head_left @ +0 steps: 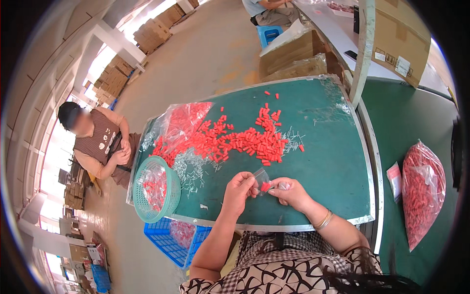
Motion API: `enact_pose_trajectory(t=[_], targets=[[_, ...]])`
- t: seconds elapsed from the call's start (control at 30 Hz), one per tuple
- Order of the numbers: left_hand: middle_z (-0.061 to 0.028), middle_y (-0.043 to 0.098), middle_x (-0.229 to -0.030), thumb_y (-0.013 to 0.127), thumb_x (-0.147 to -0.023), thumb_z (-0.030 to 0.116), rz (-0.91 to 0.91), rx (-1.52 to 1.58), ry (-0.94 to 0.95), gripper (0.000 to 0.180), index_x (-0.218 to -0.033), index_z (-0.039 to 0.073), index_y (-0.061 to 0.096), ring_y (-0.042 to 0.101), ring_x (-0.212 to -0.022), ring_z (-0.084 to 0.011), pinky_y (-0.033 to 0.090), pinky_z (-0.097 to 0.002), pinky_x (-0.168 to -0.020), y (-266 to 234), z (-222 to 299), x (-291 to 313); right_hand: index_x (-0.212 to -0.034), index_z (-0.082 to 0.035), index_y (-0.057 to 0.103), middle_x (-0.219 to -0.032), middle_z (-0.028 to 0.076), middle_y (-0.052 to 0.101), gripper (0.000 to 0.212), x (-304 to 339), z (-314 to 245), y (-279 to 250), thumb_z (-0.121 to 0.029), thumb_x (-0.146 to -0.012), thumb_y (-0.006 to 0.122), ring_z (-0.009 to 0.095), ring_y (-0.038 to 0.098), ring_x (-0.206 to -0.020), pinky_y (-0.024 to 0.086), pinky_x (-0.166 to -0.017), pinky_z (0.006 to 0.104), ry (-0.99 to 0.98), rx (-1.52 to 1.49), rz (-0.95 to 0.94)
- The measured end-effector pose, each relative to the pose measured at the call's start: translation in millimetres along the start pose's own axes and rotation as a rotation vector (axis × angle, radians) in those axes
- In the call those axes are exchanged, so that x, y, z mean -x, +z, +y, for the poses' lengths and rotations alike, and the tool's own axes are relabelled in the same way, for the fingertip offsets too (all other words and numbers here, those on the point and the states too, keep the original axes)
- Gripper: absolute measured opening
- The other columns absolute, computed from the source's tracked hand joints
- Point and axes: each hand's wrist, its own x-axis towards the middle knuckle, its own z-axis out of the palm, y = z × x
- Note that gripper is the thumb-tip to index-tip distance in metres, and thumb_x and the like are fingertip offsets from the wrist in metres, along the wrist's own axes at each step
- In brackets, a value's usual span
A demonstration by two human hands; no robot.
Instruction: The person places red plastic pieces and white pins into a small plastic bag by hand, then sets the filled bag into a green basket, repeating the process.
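A small clear plastic bag [261, 175] with a few red plastic plugs [265, 186] at its lower part is held over the near side of the green table. My left hand [239, 192] pinches the bag's left edge between closed fingers. From the right, my right hand [292, 192] closes its fingertips on the bag beside the plugs; whether it also grips a plug is hidden. Beyond my hands, a long heap of loose red plugs [240, 141] spreads over the table. Loose silver screws [188, 169] lie at its near left, and more screws [292, 139] at its right end.
A green basket [174, 193] with bagged red pieces stands at the table's left corner, above a blue crate [164, 236]. An open bag of plugs [183, 120] lies far left. A full bag [422, 191] rests on the right-hand surface. A co-worker [100, 139] stands at left.
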Motion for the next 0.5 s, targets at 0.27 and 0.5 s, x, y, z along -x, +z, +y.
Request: enact_pose_trajectory(t=[0.27,0.5], targets=[[-0.0045,0.059,-0.078,0.053,-0.091,0.012,-0.005,0.03,0.05,0.009,-0.096,0.004,0.053,0.056,-0.065,-0.0114,0.047,-0.0251,-0.059,6.5,-2.4,4.9,-0.092,-0.003,0.061,-0.061,-0.003,0.05,0.011,6.0,0.8,1.5,-0.01,-0.085,0.066,0.005,0.041,-0.047,0.032,-0.042,0.0207,-0.006,-0.109,-0.019],[-0.0052,0.06,-0.079,0.052,-0.092,0.011,0.035,0.027,0.08,0.009,-0.097,0.004,0.053,0.057,-0.066,-0.0118,0.047,-0.025,-0.059,5.8,0.1,4.2,-0.09,-0.005,0.062,-0.061,-0.006,0.048,0.008,7.0,-2.7,4.4,-0.01,-0.085,0.065,0.003,0.04,-0.048,0.03,-0.042,0.0194,-0.05,-0.069,-0.001]])
